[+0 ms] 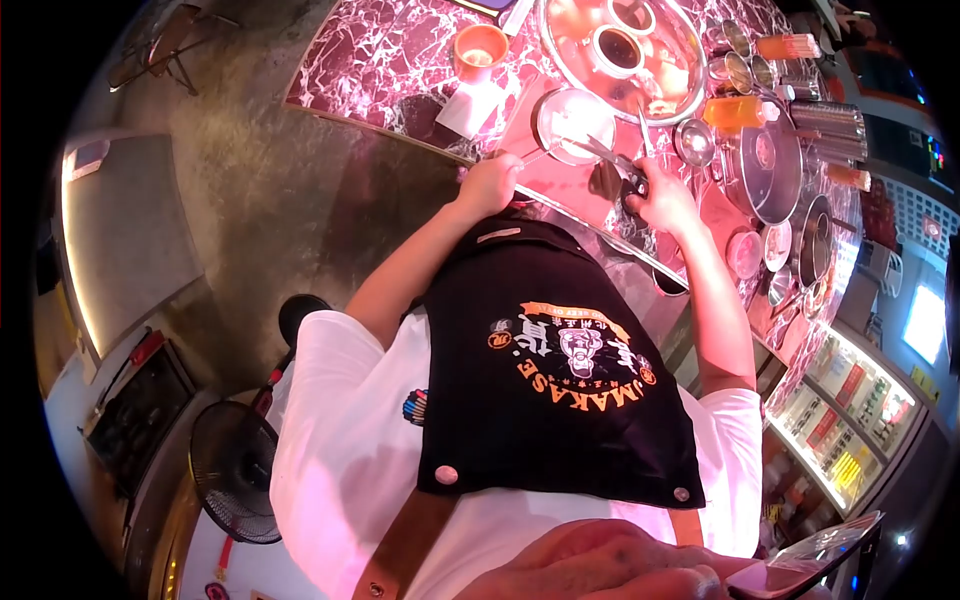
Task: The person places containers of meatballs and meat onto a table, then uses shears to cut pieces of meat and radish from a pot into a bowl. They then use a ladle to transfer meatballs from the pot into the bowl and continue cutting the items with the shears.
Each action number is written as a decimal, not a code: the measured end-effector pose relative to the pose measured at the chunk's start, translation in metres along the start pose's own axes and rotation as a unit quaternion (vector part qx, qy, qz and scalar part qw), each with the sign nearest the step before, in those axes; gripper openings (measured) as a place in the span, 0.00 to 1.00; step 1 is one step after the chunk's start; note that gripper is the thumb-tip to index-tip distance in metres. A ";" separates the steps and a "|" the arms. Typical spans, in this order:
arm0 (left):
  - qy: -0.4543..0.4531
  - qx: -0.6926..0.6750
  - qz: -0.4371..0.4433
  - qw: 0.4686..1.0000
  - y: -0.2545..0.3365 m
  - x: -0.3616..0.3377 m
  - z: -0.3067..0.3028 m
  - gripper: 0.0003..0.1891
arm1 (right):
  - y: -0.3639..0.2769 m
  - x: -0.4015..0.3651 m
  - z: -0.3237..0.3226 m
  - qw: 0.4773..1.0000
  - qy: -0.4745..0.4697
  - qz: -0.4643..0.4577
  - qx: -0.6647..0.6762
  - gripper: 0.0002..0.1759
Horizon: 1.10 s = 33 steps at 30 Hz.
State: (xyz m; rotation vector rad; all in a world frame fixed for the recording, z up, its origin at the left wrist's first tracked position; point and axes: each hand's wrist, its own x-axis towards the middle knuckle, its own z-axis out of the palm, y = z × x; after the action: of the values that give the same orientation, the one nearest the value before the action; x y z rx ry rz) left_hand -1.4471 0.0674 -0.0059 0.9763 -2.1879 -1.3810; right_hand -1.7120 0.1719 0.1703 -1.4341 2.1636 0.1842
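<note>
Head view, clock face centred on the white plate, twelve at the top of the picture.

Left hand (490,185): one, at eight o'clock; fingers narrow, pinching a thin stick-like item (538,156) that points towards the plate; its exact kind cannot be told.

Right hand (664,200): one, between four and five o'clock; fingers closed round the black handles of a pair of scissors (632,181), blades pointing to ten o'clock, tips over the plate.

White plate (566,112): one, round, on the table between and beyond the hands; contents washed out by glare.

Large round dish (556,48): one, at one o'clock, just beyond the plate; two cups of dark liquid (619,48) within.

Orange cup (481,46): one, at ten o'clock.

White sheet (470,108): one, at nine o'clock, near the table edge.

Small metal bowl (695,143): one, at three o'clock.

Bottle (735,112): one, orange contents, lying on its side, farther out at three o'clock.

Wide pan (766,175): one, between three and four o'clock.

Black apron (560,400): one, printed, worn, at six o'clock.
</note>
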 end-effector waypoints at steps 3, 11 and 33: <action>-0.023 0.003 -0.048 0.999 0.000 0.000 -0.001 0.11 | 0.017 -0.002 0.005 0.998 0.019 -0.063 0.005 0.25; 0.019 -0.136 -0.076 0.988 -0.011 0.003 0.001 0.10 | 0.003 -0.026 -0.005 0.997 0.052 0.033 -0.042 0.33; 0.170 -0.395 -0.165 0.888 -0.007 0.072 0.081 0.35 | 0.100 -0.112 0.094 0.890 0.081 0.038 0.446 0.36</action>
State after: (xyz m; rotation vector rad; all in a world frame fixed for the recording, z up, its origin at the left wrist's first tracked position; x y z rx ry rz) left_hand -1.5454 0.0649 -0.0517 1.1514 -1.0540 -1.8462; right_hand -1.7341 0.3428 0.1290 -0.8298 1.9820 -0.8319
